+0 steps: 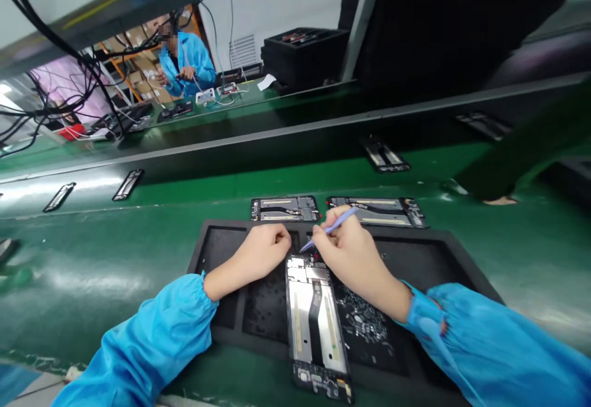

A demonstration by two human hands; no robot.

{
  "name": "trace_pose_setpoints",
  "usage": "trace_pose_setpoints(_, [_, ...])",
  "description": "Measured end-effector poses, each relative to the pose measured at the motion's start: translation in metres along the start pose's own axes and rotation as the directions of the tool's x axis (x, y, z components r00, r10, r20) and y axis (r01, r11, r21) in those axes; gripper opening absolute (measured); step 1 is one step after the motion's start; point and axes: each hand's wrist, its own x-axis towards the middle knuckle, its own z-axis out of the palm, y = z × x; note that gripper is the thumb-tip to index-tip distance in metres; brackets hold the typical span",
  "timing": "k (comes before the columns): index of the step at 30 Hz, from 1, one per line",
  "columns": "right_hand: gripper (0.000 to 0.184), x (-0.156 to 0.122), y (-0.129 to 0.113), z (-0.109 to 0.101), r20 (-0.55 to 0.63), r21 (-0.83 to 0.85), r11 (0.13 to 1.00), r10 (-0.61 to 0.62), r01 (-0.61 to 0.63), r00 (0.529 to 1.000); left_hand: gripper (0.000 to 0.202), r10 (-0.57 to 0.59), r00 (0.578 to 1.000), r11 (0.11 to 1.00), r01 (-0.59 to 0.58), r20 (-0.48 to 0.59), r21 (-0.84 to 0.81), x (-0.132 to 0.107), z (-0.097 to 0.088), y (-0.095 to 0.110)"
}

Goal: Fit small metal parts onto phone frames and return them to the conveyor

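A phone chassis (pixel 318 327) with its inner parts bare lies lengthwise across a black foam tray (pixel 217 225), its near end over the tray's front edge. My right hand (pixel 351 244) pinches a thin lilac pry tool (pixel 339 219), whose tip points down at the far end of the chassis. My left hand (pixel 265 248) is closed beside that same end, fingertips curled; whatever they hold, if anything, is hidden. Many small metal bits (pixel 367 324) are scattered in a tray compartment to the right of the chassis.
Behind the tray lie two more phone chassis, one left (pixel 285 209) and one right (pixel 378 211). Others rest farther back on the green bench (pixel 92 253). A co-worker in blue (pixel 194 56) stands across the bench near stacked black trays (pixel 305 56). Black cables (pixel 60 44) hang at upper left.
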Motion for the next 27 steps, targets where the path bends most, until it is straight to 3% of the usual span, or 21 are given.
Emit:
trace_pose_setpoints(3, [0.016, -0.001, -0.001, 0.005, 0.037, 0.003, 0.999, -0.05, 0.05, 0.998, 0.017, -0.111, 0.985, 0.992, 0.118, 0.132, -0.053, -0.001, -0.004, 0.0])
trace_pose_setpoints(6, [0.015, -0.002, 0.0, 0.006, 0.036, -0.008, 0.996, -0.091, 0.092, 0.995, 0.018, -0.185, 0.942, 0.966, 0.227, 0.28, -0.123, -0.001, -0.008, 0.003])
trace_pose_setpoints(13, [0.016, -0.004, 0.001, 0.003, 0.082, -0.004, 0.984, -0.179, 0.18, 0.98, 0.01, -0.193, 0.855, 0.885, 0.364, 0.481, -0.291, 0.006, -0.003, 0.001])
trace_pose_setpoints(22, [0.015, -0.003, 0.002, 0.001, 0.103, -0.019, 0.97, -0.241, 0.244, 0.965, 0.013, -0.152, 0.839, 0.846, 0.384, 0.523, -0.369, 0.008, -0.006, -0.005])
trace_pose_setpoints(27, [0.017, -0.001, 0.001, -0.004, 0.03, -0.013, 0.981, -0.192, 0.192, 0.981, 0.006, -0.137, 0.893, 0.884, 0.305, 0.428, -0.354, 0.006, -0.006, -0.005])
